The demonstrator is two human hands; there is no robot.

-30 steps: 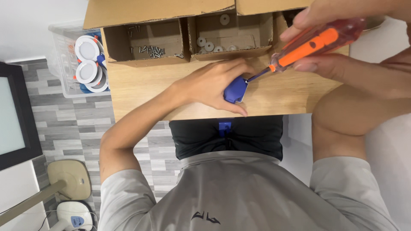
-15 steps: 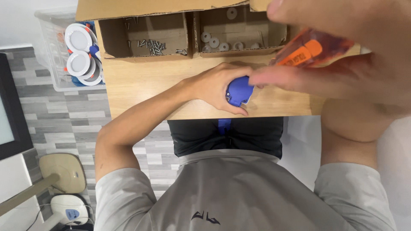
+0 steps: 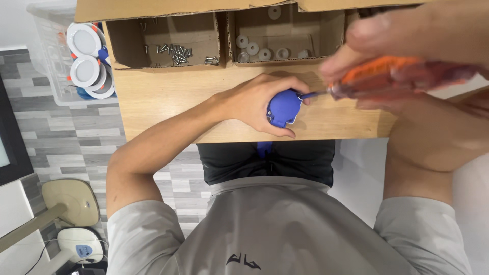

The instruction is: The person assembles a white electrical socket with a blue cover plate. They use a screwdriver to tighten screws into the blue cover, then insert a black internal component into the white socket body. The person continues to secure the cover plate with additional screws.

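Head view, left hand [image 3: 257, 102] cupping blue part [image 3: 283, 107], right hand [image 3: 407, 46] gripping orange screwdriver [image 3: 402, 76], tip at part

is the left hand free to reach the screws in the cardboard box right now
Probably not at once: the left hand is wrapped around the blue part, steadying it against the screwdriver. The path across the wooden table to the screws looks open, though.
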